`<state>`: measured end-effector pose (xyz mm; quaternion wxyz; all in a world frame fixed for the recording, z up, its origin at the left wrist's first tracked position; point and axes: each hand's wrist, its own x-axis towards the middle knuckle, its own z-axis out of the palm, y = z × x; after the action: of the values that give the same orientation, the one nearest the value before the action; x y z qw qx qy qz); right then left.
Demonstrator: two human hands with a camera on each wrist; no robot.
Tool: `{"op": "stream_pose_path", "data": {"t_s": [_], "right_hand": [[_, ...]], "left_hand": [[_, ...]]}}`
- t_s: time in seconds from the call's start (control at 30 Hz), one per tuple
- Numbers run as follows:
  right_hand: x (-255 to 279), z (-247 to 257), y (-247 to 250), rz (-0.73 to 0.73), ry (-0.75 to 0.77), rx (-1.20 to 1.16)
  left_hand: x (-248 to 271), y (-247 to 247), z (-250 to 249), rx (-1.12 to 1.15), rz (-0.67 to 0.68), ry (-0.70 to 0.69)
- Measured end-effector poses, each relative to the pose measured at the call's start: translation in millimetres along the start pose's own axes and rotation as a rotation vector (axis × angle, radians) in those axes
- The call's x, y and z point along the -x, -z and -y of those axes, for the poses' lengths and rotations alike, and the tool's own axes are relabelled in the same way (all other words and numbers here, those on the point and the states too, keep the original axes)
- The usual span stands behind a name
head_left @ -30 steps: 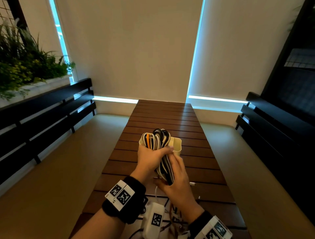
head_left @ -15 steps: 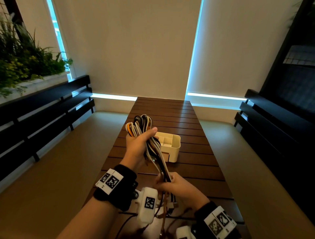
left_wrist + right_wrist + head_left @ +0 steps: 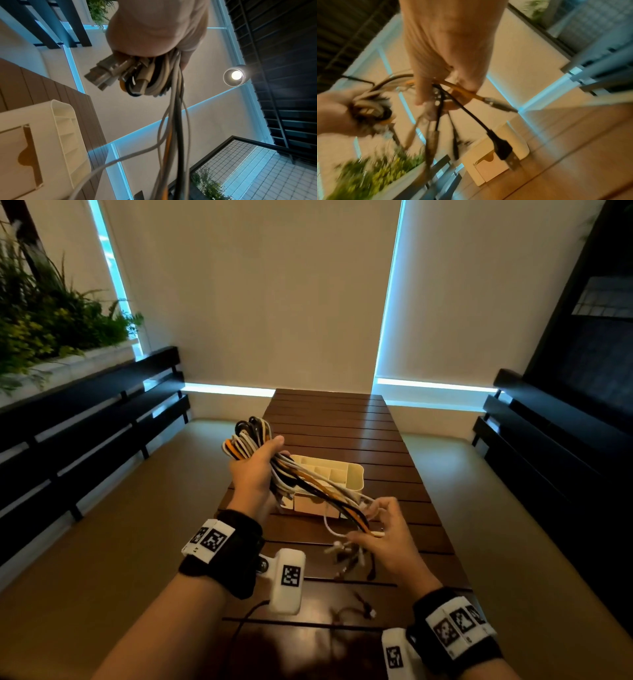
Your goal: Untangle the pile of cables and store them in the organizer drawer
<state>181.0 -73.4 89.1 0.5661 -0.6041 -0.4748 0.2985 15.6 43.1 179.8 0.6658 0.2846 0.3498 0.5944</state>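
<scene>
Orange/white/blk cables (image 3: 308, 479): L hand (image 3: 255, 474) grips loops, R hand (image 3: 383, 537) pinches ends.

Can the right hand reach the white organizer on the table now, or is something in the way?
Probably not freely: the right hand holds the cable ends, though the organizer sits just beyond it.

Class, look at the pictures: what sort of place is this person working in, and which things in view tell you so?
Probably a seating nook in a café or lounge: a long slatted wooden table with dark benches along both sides, a planter of greenery and drawn window blinds.
</scene>
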Motion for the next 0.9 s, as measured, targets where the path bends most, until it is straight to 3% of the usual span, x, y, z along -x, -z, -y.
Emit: {"op": "stream_pose_path", "data": {"t_s": [0.07, 0.17, 0.27, 0.43, 0.6, 0.73, 0.8, 0.83, 0.9], "right_hand": [[1.6, -2.6, 9.6, 0.111, -0.014, -0.285], [2.6, -7.6, 16.3, 0.296, -0.150, -0.641], [4.6, -7.9, 19.8, 0.383, -0.188, -0.729], [3.2, 7.8, 33.3, 0.300, -0.139, -0.655], [3.5, 14.0, 35.2, 0.200, -0.140, -0.768], [4.1, 13.6, 41.0, 0.152, -0.192, -0.633], [2.5, 4.7, 43.0, 0.209, -0.249, -0.408], [1.1, -0.9, 43.3, 0.222, -0.296, -0.183], [-4.2, -16.6, 41.9, 0.216, -0.387, 0.504]], "left_hand": [[-2.7, 1.5, -1.1, -0.002, -0.017, 0.006], [-2.1, -0.2, 1.7, -0.009, -0.023, 0.030], [-2.4, -3.0, 3.6, -0.012, -0.032, 0.030], [-8.0, -2.8, 0.9, -0.028, -0.036, 0.020], [-8.4, -3.4, 3.1, -0.031, -0.031, 0.025], [-9.4, -2.7, 1.7, -0.050, -0.036, 0.036], [-8.7, -3.7, -2.3, -0.038, -0.018, 0.038], [-8.3, -4.7, -4.6, -0.036, -0.006, 0.033], [-6.5, -6.6, -7.5, -0.043, 0.027, 0.007]]}}
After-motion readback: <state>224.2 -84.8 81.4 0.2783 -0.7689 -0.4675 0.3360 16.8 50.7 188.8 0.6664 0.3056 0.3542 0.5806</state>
